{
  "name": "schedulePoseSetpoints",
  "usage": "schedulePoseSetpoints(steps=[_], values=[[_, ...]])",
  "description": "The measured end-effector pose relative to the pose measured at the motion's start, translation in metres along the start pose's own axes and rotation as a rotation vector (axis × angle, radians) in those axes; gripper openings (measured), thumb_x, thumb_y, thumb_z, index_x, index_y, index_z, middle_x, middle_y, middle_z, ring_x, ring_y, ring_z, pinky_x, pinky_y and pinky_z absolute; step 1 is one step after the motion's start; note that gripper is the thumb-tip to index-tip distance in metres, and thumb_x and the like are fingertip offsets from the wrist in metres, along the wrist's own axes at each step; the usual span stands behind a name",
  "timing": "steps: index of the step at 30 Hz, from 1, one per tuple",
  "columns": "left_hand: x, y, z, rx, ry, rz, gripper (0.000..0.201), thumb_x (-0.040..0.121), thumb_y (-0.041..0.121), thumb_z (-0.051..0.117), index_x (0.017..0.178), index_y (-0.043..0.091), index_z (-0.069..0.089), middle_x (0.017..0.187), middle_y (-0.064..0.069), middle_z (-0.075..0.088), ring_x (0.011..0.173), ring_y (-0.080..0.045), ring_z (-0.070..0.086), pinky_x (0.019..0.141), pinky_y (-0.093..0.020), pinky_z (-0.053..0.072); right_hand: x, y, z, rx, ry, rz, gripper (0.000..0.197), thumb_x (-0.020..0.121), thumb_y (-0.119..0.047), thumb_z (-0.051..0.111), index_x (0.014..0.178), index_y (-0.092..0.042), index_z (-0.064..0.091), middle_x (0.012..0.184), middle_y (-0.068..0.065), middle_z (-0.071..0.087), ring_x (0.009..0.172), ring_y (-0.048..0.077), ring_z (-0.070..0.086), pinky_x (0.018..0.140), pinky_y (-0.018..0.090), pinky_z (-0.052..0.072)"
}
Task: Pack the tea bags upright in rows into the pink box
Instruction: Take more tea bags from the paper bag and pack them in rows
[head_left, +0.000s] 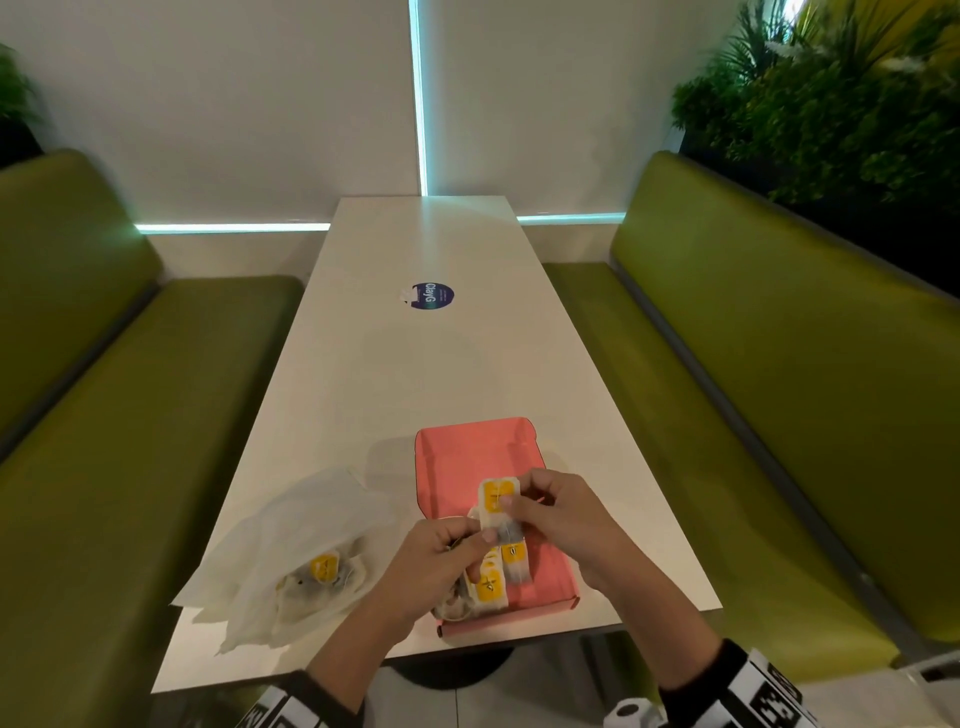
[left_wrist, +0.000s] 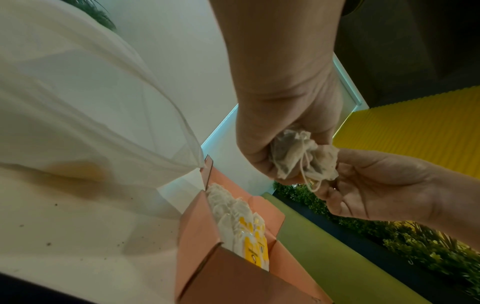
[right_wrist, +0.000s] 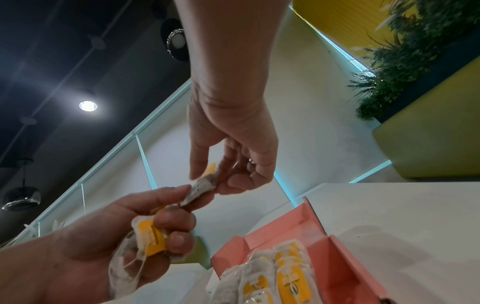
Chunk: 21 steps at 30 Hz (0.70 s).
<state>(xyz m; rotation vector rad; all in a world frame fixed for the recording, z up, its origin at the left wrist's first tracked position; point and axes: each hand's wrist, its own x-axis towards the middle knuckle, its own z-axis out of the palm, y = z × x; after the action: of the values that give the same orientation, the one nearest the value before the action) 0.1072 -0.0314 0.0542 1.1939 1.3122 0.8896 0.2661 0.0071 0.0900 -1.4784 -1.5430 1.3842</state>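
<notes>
Tea bag (head_left: 496, 506), held just above the pink box (head_left: 470, 452) at lower centre of the head view, runs lengthwise up the frame; right hand (head_left: 563, 514) pinches its upper part, left hand (head_left: 436, 561) pinches its lower end while clutching more bags. The right hand seems better placed to lower it

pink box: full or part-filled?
Part-filled. Tea bags fill only the near-left part of the pink box; bare floor shows beyond.
</notes>
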Motion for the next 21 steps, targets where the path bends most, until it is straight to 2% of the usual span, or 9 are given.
schedulePoseSetpoints(steps=[3, 6, 8, 10, 12, 13, 16, 18, 21], values=[[-0.001, -0.002, -0.001, 0.033, -0.002, 0.011, 0.02, 0.092, 0.023, 0.056, 0.092, 0.011, 0.073, 0.052, 0.006, 0.053, 0.051, -0.004, 0.049, 0.051, -0.014, 0.041, 0.002, 0.004, -0.003, -0.12, -0.086, -0.007, 0.015, 0.077, -0.016, 0.075, 0.09, -0.015, 0.067, 0.09, 0.004, 0.068, 0.082, 0.014, 0.061, 0.076, 0.027, 0.053], [0.002, -0.009, -0.003, 0.127, 0.078, 0.008, 0.014, 0.091, 0.026, 0.058, 0.097, 0.024, 0.071, 0.056, 0.01, 0.055, 0.052, -0.006, 0.051, 0.052, -0.021, 0.046, 0.006, 0.01, -0.008, -0.153, -0.025, -0.03, 0.011, 0.076, -0.006, 0.073, 0.084, -0.011, 0.068, 0.083, 0.005, 0.064, 0.079, 0.016, 0.057, 0.073, 0.029, 0.052], [0.003, -0.013, -0.006, 0.201, 0.163, -0.022, 0.016, 0.088, 0.029, 0.062, 0.104, 0.029, 0.063, 0.067, 0.007, 0.058, 0.056, -0.008, 0.057, 0.057, -0.027, 0.054, 0.009, 0.016, -0.012, -0.196, 0.039, -0.04, 0.011, 0.078, -0.003, 0.07, 0.08, -0.013, 0.066, 0.081, 0.002, 0.062, 0.078, 0.015, 0.055, 0.069, 0.027, 0.05], [0.002, -0.019, -0.011, 0.289, 0.201, -0.073, 0.028, 0.085, 0.029, 0.065, 0.11, 0.03, 0.053, 0.083, 0.008, 0.059, 0.07, -0.013, 0.062, 0.064, -0.03, 0.056, 0.012, 0.025, -0.014, -0.285, 0.058, -0.03, 0.015, 0.079, -0.008, 0.071, 0.074, -0.019, 0.061, 0.08, -0.001, 0.06, 0.077, 0.014, 0.053, 0.065, 0.022, 0.046], [0.001, -0.024, -0.014, 0.409, 0.188, -0.127, 0.045, 0.082, 0.028, 0.068, 0.121, 0.03, 0.044, 0.095, 0.008, 0.056, 0.087, -0.014, 0.059, 0.073, -0.029, 0.052, 0.013, 0.036, -0.014, -0.419, 0.02, 0.011, 0.024, 0.077, -0.017, 0.075, 0.069, -0.023, 0.053, 0.08, -0.003, 0.058, 0.075, 0.012, 0.052, 0.061, 0.017, 0.042], [0.0, -0.027, -0.015, 0.456, 0.171, -0.152, 0.054, 0.081, 0.027, 0.069, 0.127, 0.028, 0.04, 0.097, 0.007, 0.054, 0.09, -0.013, 0.056, 0.074, -0.026, 0.048, 0.015, 0.042, -0.013, -0.504, -0.011, 0.029, 0.026, 0.077, -0.02, 0.075, 0.068, -0.022, 0.051, 0.083, -0.001, 0.059, 0.076, 0.013, 0.053, 0.063, 0.019, 0.043], [-0.002, -0.034, -0.015, 0.525, 0.117, -0.193, 0.07, 0.078, 0.024, 0.069, 0.135, 0.023, 0.029, 0.092, 0.008, 0.049, 0.09, -0.013, 0.055, 0.073, -0.022, 0.046, 0.016, 0.052, -0.004, -0.759, -0.136, 0.05, 0.022, 0.079, -0.025, 0.071, 0.077, -0.017, 0.051, 0.092, 0.005, 0.06, 0.085, 0.017, 0.053, 0.071, 0.025, 0.043], [0.0, -0.039, -0.015, 0.54, 0.094, -0.207, 0.078, 0.074, 0.022, 0.071, 0.137, 0.022, 0.025, 0.091, 0.008, 0.049, 0.091, -0.014, 0.055, 0.076, -0.023, 0.049, 0.016, 0.058, 0.004, -0.839, -0.18, 0.055, 0.02, 0.082, -0.031, 0.068, 0.081, -0.016, 0.055, 0.095, 0.004, 0.059, 0.086, 0.017, 0.052, 0.071, 0.023, 0.04], [0.002, -0.043, -0.015, 0.559, 0.088, -0.23, 0.084, 0.071, 0.022, 0.073, 0.138, 0.023, 0.022, 0.096, 0.003, 0.051, 0.094, -0.017, 0.056, 0.08, -0.028, 0.052, 0.019, 0.068, 0.014, -0.881, -0.18, 0.074, 0.02, 0.084, -0.025, 0.061, 0.098, -0.01, 0.062, 0.11, 0.011, 0.064, 0.091, 0.022, 0.057, 0.069, 0.021, 0.035]])
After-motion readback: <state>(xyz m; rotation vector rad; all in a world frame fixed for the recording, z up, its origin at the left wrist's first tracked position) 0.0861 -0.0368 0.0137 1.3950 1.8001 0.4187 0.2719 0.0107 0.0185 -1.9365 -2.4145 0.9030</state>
